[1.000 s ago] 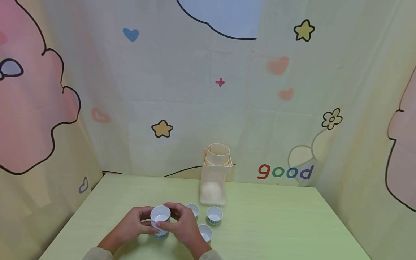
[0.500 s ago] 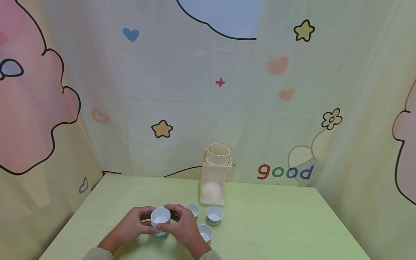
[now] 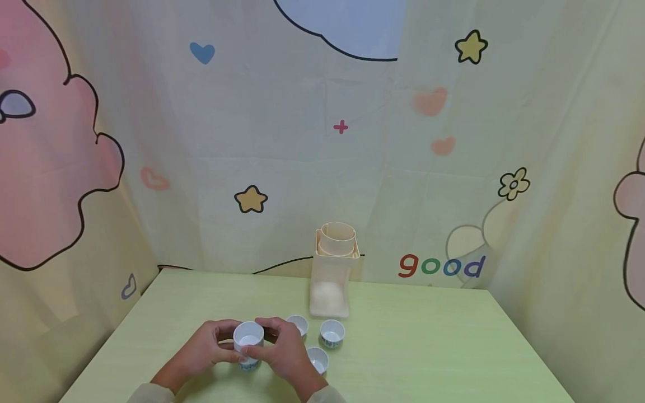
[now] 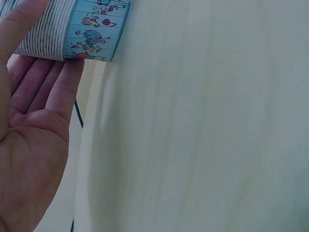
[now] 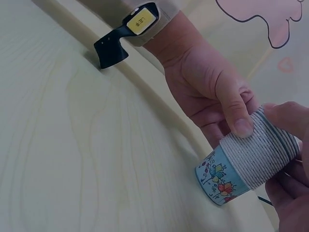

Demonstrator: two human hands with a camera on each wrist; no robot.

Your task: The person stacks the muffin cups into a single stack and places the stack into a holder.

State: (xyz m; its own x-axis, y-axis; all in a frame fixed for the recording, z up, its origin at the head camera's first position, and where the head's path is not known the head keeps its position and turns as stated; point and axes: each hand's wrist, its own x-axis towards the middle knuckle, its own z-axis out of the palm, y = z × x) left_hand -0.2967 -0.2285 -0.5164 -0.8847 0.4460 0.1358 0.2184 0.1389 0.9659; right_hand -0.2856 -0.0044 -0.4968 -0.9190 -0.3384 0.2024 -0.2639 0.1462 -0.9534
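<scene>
Both hands hold a stack of small paper cups [image 3: 249, 338] over the left part of the table. In the right wrist view the stack [image 5: 260, 150] is tilted, with many white rims nested together and a blue end cup [image 5: 219, 179] printed with colourful drawings. My left hand [image 3: 209, 347] grips the stack from the left, thumb in front and fingers behind. From the right, my right hand [image 3: 284, 347] grips it with its thumb across the front. The left wrist view shows the left palm [image 4: 36, 154] beside the printed cup [image 4: 96, 31].
Right of the hands, three separate cups stand upright on the table [image 3: 428, 347]: a partly hidden one [image 3: 298, 324], another [image 3: 332, 333] and a nearer one [image 3: 318, 360]. Behind them is a beige plastic stand [image 3: 330, 285] with a round tube [image 3: 339, 239] on top.
The top of the cup stack and the right fingers have sunk very slightly. Both hands keep their grip, and the loose cups and stand stay put.
</scene>
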